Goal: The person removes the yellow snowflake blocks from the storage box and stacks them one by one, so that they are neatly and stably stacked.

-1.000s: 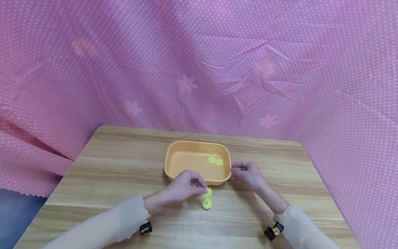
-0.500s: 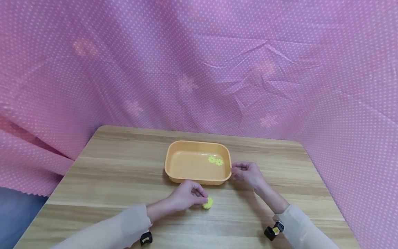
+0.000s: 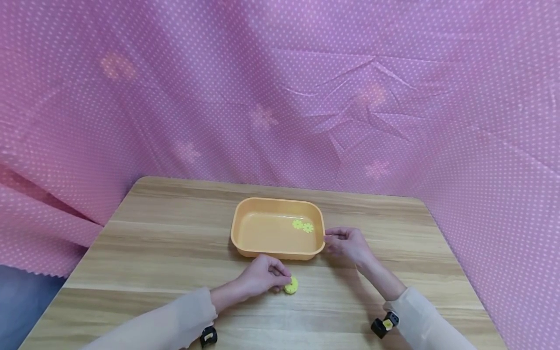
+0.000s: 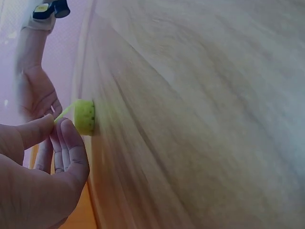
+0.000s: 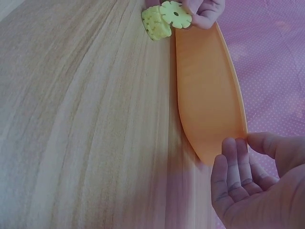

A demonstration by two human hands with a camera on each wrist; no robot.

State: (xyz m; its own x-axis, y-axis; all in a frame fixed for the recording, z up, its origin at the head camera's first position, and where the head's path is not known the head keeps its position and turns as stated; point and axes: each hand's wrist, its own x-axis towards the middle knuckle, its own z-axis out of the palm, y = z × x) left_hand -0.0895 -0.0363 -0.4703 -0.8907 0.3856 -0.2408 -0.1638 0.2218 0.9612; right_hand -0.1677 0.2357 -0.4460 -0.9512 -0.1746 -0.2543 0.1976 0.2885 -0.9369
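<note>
My left hand (image 3: 262, 276) pinches a thin yellow flower-shaped disc (image 5: 176, 15) between thumb and fingertips. The disc is tilted, with its edge at a short stack of similar yellow discs (image 4: 85, 117) on the table; whether they touch is hard to tell. From the head view the fingertips partly cover the pinched disc. My right hand (image 3: 350, 245) holds the right end of an orange rectangular tray (image 3: 258, 233), thumb at the rim and fingers against the outer wall. Two yellow flower discs (image 3: 303, 226) lie on the tray floor near its right end.
The wood-grain table (image 3: 175, 233) carries the tray at its middle, with the stack just in front. A pink dotted cloth (image 3: 280, 97) hangs behind and on both sides. Black devices (image 3: 385, 324) are strapped to both wrists.
My left hand has moved down toward the person, bringing its disc from between tray and stack to the stack. The right hand, the tray and the two discs inside have stayed put.
</note>
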